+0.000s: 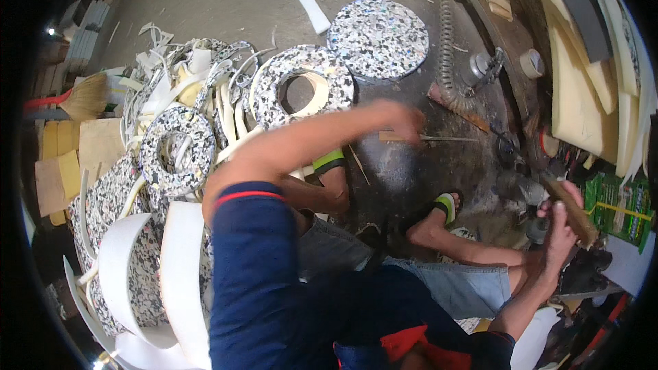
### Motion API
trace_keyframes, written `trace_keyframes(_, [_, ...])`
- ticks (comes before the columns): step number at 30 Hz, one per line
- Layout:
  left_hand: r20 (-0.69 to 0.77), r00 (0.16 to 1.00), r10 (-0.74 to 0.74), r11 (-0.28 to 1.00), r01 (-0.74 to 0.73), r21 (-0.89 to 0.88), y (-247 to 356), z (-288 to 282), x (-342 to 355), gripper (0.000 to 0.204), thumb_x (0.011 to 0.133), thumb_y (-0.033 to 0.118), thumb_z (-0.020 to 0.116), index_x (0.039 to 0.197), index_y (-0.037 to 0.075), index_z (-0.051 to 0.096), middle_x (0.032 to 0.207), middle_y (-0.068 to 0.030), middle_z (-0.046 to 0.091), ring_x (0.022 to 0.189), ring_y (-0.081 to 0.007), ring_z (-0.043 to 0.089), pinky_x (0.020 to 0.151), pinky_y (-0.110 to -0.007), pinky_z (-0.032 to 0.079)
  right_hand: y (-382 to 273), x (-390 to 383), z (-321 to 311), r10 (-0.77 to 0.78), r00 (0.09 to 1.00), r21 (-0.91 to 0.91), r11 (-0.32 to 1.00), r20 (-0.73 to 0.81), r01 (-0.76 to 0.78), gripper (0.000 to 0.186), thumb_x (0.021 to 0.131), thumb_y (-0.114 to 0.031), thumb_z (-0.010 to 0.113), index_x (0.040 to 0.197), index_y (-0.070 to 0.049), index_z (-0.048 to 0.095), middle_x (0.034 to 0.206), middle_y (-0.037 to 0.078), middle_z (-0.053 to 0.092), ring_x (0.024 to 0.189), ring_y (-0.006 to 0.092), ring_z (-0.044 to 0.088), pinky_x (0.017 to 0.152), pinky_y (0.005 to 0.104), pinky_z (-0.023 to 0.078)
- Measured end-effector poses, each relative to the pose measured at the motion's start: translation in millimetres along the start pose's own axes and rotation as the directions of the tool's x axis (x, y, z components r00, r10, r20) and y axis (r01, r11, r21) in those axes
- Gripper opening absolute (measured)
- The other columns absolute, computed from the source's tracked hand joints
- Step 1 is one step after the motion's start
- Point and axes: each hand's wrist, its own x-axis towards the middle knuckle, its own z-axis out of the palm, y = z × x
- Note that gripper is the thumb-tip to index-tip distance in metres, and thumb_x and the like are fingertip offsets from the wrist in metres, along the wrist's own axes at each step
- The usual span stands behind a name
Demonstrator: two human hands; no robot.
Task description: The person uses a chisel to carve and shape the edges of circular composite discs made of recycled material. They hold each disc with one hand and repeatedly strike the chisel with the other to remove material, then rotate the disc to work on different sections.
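Observation:
My left hand (pixel 404 122) is smeared by motion at the end of my outstretched forearm, over the dark floor. Close by it lies or hangs a thin knife-like tool with a wooden handle (pixel 392 136) and a narrow blade (pixel 452 139); whether my fingers hold it is unclear. On the right, my right hand (pixel 561 218) is closed round a flat brown bar (pixel 574 212) with a rough-looking surface. A speckled foam disc (pixel 378 40) lies flat ahead. It meets a stack of speckled foam rings (pixel 264 92) with a round hole.
To the left are a heap of foam offcuts (pixel 164 89), another speckled ring (pixel 154 164), curved white foam sheets (pixel 181 267) and a broom (pixel 86 96). Yellow foam slabs (pixel 582 103), a coiled hose (pixel 447 41) and a green packet (pixel 620 209) are at right. A white strip (pixel 305 0) lies beyond.

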Motion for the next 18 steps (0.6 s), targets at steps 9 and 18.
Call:
trace_keyframes(9, [-0.621, 0.229, -0.750, 0.658, 0.363, -0.660, -178.2, -8.3, -272.1, 0.065, 0.092, 0.049, 0.074, 0.124, -0.007, 0.068, 0.105, -0.0225, 0.076, 0.100, -0.0322, 0.073, 0.092, -0.043, 0.056, 11.6, 3.1, 105.4, 0.052, 0.952, -0.252, 0.967, 0.301, 0.027, 0.034, 0.095, 0.002, 0.064, 0.129, 0.000, 0.062, 0.127, 0.013, 0.064, 0.103, 0.0217, 0.066, 0.091, 0.0361, 0.055])
trace_keyframes(18, [-0.010, -0.055, -0.998, 0.038, -0.550, -0.834, -139.8, 214.5, -221.4, 0.067, 0.087, 0.032, 0.086, 0.134, -0.006, 0.056, 0.120, -0.0173, 0.070, 0.100, -0.0264, 0.067, 0.084, -0.040, 0.057, 61.2, 21.5, 250.0, -0.087, 0.833, -0.141, 0.971, 0.547, 0.194, 0.038, 0.088, -0.001, 0.068, 0.125, -0.003, 0.066, 0.155, 0.022, 0.050, 0.141, 0.0402, 0.052, 0.113, 0.0446, 0.045])
